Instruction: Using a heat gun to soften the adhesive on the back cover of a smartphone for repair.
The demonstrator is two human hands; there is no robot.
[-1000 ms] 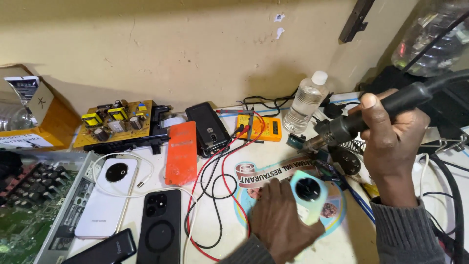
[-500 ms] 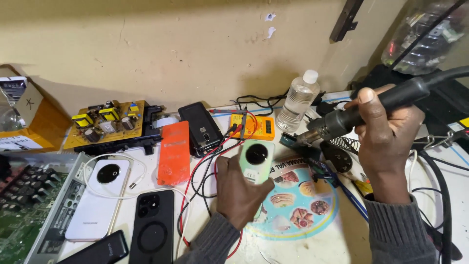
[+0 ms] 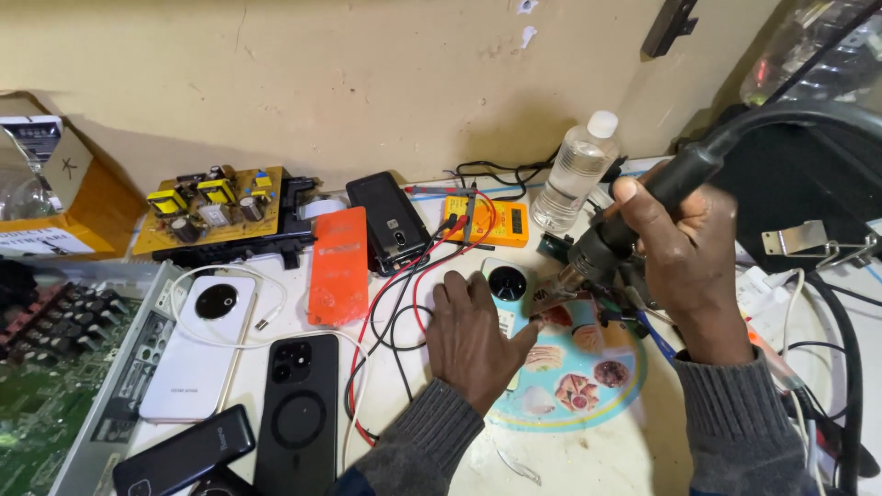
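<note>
Your right hand [image 3: 684,248] is wrapped tight around the black handle of the hot-air wand [image 3: 634,225], fingers fully closed, nozzle angled down toward eight o'clock. Your left hand [image 3: 473,335] lies flat with the fingers spread, pressing down on the pale phone back [image 3: 505,285] with the round black camera ring; it pins the piece and grips nothing.

The phone back sits at the middle of the bench, on the top-left edge of the round printed mat [image 3: 574,390], just below the yellow multimeter [image 3: 487,220] at its twelve o'clock. The nozzle tip hangs just off the phone's right edge, at about three o'clock from the camera ring; whether it touches is hard to tell.

To do this well, I'd say keep the nozzle moving in small passes along that edge, not parked on one spot, so the plastic warms evenly. Your left thumb is the closest part to the hot tip, so slide it toward nine o'clock. Keep the palm's weight even so the piece does not skate.

Watch the red and black probe leads [image 3: 404,303] looping at nine o'clock from your left hand, and the clear plastic bottle [image 3: 571,174] at one o'clock from the phone back: both are near enough to catch stray heat. The orange phone cover [image 3: 338,264] and the black phone [image 3: 296,413] lie well clear at nine and seven o'clock.
</note>
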